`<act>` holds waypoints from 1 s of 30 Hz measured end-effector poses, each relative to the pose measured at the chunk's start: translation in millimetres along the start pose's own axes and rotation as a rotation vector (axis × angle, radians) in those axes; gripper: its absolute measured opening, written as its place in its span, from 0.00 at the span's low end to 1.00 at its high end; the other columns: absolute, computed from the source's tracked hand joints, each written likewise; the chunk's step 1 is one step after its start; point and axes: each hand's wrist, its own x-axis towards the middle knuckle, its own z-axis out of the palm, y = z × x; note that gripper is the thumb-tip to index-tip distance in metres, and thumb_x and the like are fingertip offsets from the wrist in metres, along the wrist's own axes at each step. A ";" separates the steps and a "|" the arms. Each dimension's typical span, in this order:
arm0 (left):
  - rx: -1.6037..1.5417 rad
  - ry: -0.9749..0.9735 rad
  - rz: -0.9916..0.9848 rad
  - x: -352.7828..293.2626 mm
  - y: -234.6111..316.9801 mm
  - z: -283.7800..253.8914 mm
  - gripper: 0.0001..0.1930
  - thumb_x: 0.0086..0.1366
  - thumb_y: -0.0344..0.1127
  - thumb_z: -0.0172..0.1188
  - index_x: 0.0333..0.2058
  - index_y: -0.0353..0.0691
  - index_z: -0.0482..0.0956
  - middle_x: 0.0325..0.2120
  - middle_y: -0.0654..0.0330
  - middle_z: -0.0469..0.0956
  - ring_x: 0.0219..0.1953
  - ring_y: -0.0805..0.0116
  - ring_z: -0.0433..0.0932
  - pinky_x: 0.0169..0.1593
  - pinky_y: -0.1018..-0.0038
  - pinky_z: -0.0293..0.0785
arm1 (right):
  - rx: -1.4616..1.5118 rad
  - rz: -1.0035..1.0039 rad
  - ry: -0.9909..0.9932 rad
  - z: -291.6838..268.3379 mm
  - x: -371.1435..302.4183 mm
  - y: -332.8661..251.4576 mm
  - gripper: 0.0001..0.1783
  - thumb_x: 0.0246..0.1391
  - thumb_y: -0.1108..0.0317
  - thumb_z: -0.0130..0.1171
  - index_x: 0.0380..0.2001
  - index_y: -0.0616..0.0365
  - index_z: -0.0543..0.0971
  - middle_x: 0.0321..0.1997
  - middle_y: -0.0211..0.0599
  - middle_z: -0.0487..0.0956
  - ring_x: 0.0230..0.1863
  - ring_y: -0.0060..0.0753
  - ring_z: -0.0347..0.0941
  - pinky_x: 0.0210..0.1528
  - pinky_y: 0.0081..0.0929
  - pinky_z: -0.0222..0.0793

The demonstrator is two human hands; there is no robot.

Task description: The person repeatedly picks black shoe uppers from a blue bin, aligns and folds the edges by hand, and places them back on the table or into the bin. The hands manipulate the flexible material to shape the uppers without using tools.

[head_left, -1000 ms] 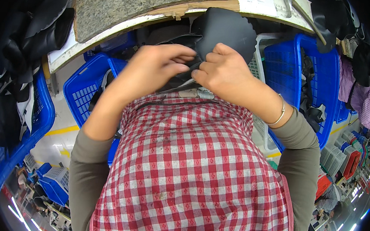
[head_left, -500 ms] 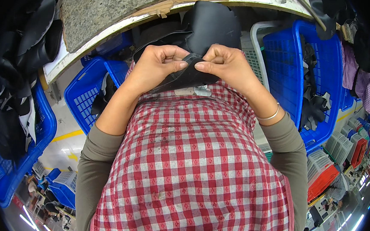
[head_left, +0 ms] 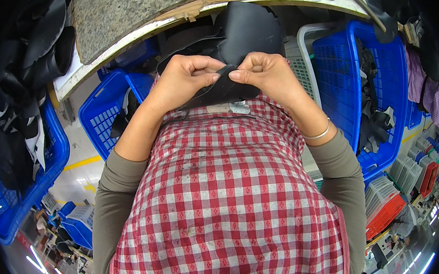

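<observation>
A black leather-like piece (head_left: 252,32) lies across my lap, its smooth upper part bulging toward the table. My left hand (head_left: 185,81) pinches the folded edge of this piece between thumb and forefinger. Close beside it, my right hand (head_left: 267,76) pinches the same edge, its thumb laid along the fold. The two thumb tips nearly meet there. What lies under the curled fingers is hidden. Below the hands, the black material rests against my red-and-white checked apron (head_left: 226,188).
Ahead stands a table with a speckled grey board (head_left: 136,14). Blue baskets (head_left: 28,174) with black pieces flank me on the left, and a tall blue basket (head_left: 335,79) holds more scraps at right. A pale crate (head_left: 301,56) stands beside it.
My right thumb and fingers have shifted slightly left along the folded edge, closer to my left hand. Both hands keep their pinch, and the view has tilted a little.
</observation>
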 end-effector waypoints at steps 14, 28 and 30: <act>0.093 0.107 -0.010 4.0 0.1 4.6 0.09 0.65 0.28 0.67 0.42 0.30 0.87 0.31 0.66 0.84 0.29 0.82 0.77 0.35 0.81 0.74 | 0.175 0.044 -0.121 -8.3 2.9 11.2 0.14 0.58 0.64 0.73 0.39 0.64 0.86 0.35 0.37 0.86 0.34 0.21 0.80 0.37 0.23 0.76; 0.575 0.095 0.598 -28.0 128.3 -4.9 0.09 0.52 0.20 0.65 0.34 0.27 0.85 0.26 0.52 0.82 0.28 0.62 0.82 0.36 0.72 0.76 | -0.494 -0.981 0.116 38.1 19.7 -32.3 0.22 0.43 0.52 0.75 0.28 0.59 0.80 0.30 0.47 0.81 0.37 0.53 0.80 0.39 0.45 0.76; 0.629 -0.022 0.325 -27.2 132.8 -6.0 0.09 0.54 0.20 0.65 0.35 0.27 0.85 0.25 0.54 0.82 0.29 0.67 0.81 0.35 0.74 0.75 | -0.442 -0.716 0.048 40.0 8.3 -33.6 0.24 0.41 0.53 0.77 0.28 0.62 0.79 0.29 0.49 0.80 0.33 0.57 0.79 0.35 0.47 0.72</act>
